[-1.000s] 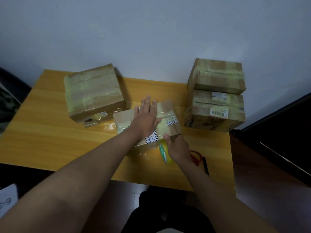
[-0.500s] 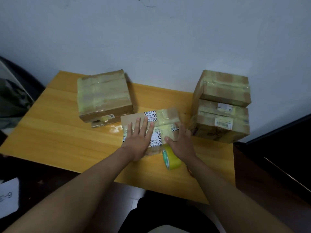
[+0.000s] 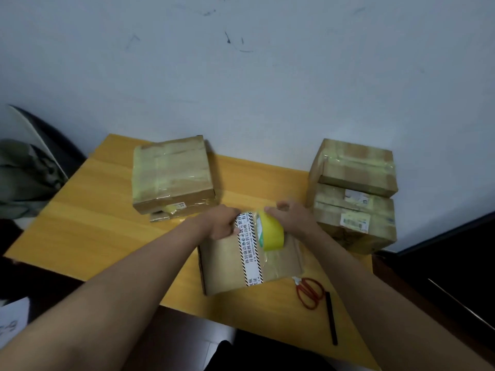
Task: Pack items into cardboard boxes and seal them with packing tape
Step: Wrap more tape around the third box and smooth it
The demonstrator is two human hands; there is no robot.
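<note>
1. While the wooden table (image 3: 88, 210) is filling most of the view, its near left corner is lying in shadow and its far edge is meeting a pale wall (image 3: 241, 89) bearing a few dark scuffs.
2. A stack of two taped boxes (image 3: 353, 194) is standing to the right of the flat box; white labels are showing on the lower one, their print too small to read.
3. Another taped box (image 3: 171, 172) is sitting beyond the flat box and to its left, resting on a smaller carton whose edge is only just peeking out; its little front sticker is unreadable.
4. The flat box (image 3: 227, 266) is lying at the near middle of the table, carrying a white strip label (image 3: 250, 253) with black hatched borders and rows of Chinese characters, too blurred to read reliably.
5. The left hand (image 3: 221, 223) is resting on the far edge of the flat box, fingers curling over it and hidden from sight.
6. The right hand (image 3: 292, 219) is gripping the yellow tape roll (image 3: 270, 231), holding it on edge on top of the flat box, beside the strip label; clear tape is shining on the cardboard below the roll.
7. Red-handled scissors (image 3: 309, 291) are lying just off the flat box's near right corner, their blades partly tucked under it.
8. A black pen (image 3: 330, 317) is lying just beyond the scissors, farther from the flat box.
</note>
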